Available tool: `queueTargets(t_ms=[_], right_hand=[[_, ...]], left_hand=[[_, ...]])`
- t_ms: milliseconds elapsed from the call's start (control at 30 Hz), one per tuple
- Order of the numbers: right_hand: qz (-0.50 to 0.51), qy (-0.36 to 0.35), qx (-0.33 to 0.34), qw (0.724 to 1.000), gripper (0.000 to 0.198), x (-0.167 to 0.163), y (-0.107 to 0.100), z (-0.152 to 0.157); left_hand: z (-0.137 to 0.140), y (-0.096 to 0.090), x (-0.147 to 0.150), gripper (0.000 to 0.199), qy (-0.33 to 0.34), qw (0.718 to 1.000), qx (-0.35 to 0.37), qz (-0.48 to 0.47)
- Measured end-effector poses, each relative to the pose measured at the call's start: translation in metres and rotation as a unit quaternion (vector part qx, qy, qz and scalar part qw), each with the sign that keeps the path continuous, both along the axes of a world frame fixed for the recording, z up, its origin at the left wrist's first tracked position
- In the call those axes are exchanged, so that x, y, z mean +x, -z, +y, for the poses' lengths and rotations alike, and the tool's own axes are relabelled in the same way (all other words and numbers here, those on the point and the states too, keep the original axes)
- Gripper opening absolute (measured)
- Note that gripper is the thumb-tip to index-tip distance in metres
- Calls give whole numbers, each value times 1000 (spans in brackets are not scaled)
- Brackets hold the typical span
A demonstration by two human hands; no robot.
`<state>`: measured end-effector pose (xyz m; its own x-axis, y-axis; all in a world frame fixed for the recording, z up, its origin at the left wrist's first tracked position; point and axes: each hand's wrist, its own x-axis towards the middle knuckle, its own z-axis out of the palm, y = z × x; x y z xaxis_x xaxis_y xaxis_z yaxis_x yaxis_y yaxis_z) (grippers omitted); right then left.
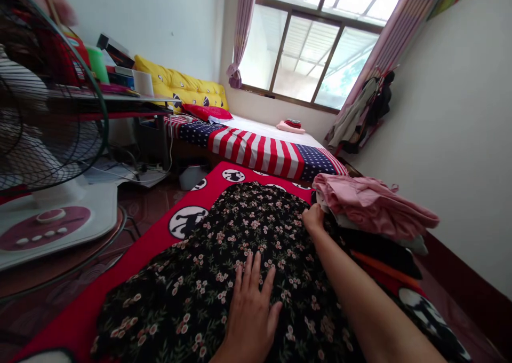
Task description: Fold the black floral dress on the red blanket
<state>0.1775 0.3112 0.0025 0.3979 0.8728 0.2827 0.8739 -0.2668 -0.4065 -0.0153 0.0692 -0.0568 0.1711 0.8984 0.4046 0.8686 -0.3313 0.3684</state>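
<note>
A black garment with small pink flowers (264,224) is spread out over a red mat with white round prints (160,245). My left hand (252,304) lies flat on the garment's lower middle, its fingers stretched out. Farther off, at the garment's right edge, my right hand (314,217) is closed, with fingers curled round the cloth there. Just beyond that hand rises a pile of folded clothes, with a pink cloth (368,203) on top and a black folded piece (380,251) below it.
A fan (44,139) stands at the left on a round stand (92,245), beside a cluttered desk (124,99). Behind the mat is a bed with a striped, starred cover (256,149). Clothes (368,109) hang by the right wall.
</note>
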Motion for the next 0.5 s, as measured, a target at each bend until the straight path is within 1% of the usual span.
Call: queueTargets(t_ms=[100, 233, 300, 400, 433, 500], right_hand=[[-19, -5, -14, 1000, 38, -2, 5, -5], [-62, -48, -4, 997, 50, -8, 9, -12], [-78, -56, 2, 995, 52, -11, 8, -10], [-69, -39, -27, 996, 57, -12, 3, 1], [-60, -28, -43, 997, 57, -10, 2, 6], [-39, -14, -67, 997, 46, -6, -1, 14]], left_hand=[[-1, -3, 0, 57, 17, 1000, 1, 0], [-1, -4, -1, 51, 35, 999, -25, -9], [0, -3, -2, 51, 37, 999, -33, -9], [1, -3, -2, 53, 41, 999, -36, -4], [1, -3, -2, 53, 42, 998, -37, -2], [1, -3, -2, 54, 46, 998, -37, 1]])
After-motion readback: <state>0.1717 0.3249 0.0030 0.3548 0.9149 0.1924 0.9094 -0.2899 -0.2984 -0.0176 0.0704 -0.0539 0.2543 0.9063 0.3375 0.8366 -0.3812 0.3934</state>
